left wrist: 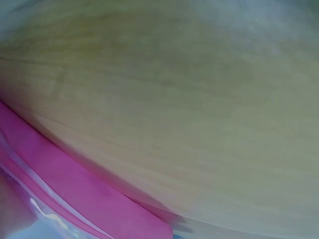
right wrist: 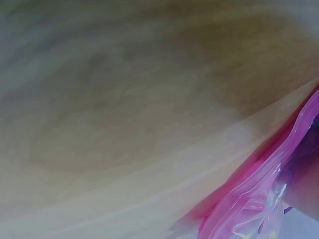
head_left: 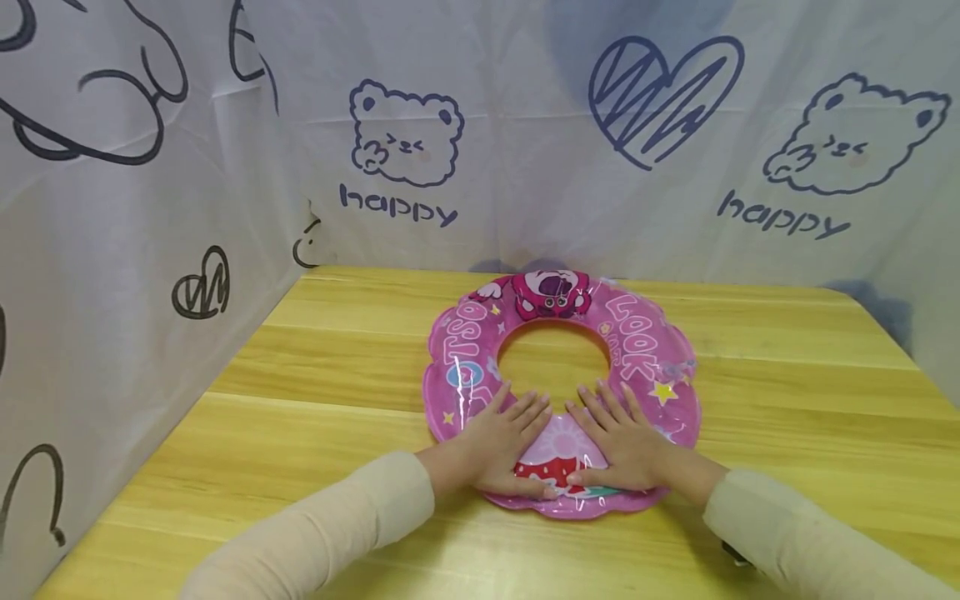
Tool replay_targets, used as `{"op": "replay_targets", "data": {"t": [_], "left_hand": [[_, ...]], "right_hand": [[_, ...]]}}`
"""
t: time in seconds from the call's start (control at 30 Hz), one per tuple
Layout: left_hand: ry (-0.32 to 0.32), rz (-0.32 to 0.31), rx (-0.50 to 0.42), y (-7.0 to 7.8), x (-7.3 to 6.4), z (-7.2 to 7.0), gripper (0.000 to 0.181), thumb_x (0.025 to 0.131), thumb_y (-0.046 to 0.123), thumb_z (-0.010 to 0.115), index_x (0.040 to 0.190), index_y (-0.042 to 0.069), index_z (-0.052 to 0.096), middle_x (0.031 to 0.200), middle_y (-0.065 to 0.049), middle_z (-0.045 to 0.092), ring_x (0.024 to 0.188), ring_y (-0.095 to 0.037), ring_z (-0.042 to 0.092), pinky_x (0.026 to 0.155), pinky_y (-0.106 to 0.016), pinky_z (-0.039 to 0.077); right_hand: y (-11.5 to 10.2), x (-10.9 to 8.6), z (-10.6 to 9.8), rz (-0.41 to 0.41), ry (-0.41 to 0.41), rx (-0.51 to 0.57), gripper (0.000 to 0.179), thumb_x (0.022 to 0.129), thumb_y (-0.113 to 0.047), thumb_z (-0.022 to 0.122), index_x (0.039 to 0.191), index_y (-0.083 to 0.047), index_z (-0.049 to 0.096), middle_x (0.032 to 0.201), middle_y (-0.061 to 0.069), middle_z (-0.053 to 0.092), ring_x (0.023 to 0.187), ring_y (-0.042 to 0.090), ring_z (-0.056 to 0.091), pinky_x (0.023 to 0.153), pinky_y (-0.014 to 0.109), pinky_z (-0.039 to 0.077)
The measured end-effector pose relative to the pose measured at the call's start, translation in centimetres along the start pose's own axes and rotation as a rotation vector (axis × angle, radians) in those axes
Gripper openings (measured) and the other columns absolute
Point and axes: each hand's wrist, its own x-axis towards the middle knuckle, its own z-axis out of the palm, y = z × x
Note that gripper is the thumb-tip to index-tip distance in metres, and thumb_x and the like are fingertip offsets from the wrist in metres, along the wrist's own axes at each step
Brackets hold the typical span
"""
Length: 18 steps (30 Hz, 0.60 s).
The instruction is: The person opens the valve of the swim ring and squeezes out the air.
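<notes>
A pink inflatable swim ring [head_left: 652,333] lies flat on the wooden table, printed with a bear, stars, a strawberry and the word LOOK. Its scalloped edge is puffed out, and bare wood shows through the hole. On the near left part of the ring rests my left hand [head_left: 506,442], fingers straight and spread toward the hole. My right hand [head_left: 626,442] lies flat on the near right part in the same way. Between the two thumbs the strawberry print shows. The left wrist view catches the ring's pink edge [left wrist: 89,184]; the right wrist view has its shiny seam [right wrist: 254,194].
The yellow wood-grain table [head_left: 337,408] extends on all sides of the ring. White cloth [head_left: 525,167] with drawn bears, hearts and the word happy hangs behind it, and more cloth [head_left: 135,225] hangs along the left side.
</notes>
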Motion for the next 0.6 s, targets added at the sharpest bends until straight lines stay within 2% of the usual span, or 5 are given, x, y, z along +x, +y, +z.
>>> {"op": "replay_targets", "data": {"t": [0.2,0.6], "left_hand": [[-0.022,-0.007,0.021,0.09,-0.08,-0.16,0.096,0.081,0.079,0.025,0.15,0.013,0.013,0.157,-0.003,0.008,0.145,-0.02,0.007,0.117,-0.049,0.003],[-0.02,-0.007,0.029,0.06,-0.07,-0.36,0.095,0.081,0.079,0.025,0.149,0.015,0.018,0.157,-0.003,0.011,0.145,-0.02,0.011,0.118,-0.049,0.005]], "right_hand": [[-0.08,0.03,0.02,0.003,-0.002,-0.009,0.093,0.083,-0.065,0.05,0.146,-0.002,0.023,0.155,0.022,0.01,0.141,0.044,0.001,0.112,0.06,-0.004],[-0.17,0.05,-0.2,0.0,0.003,-0.012,0.092,0.082,-0.063,0.051,0.146,-0.002,0.025,0.154,0.023,0.012,0.141,0.045,0.003,0.112,0.061,-0.003]]}}
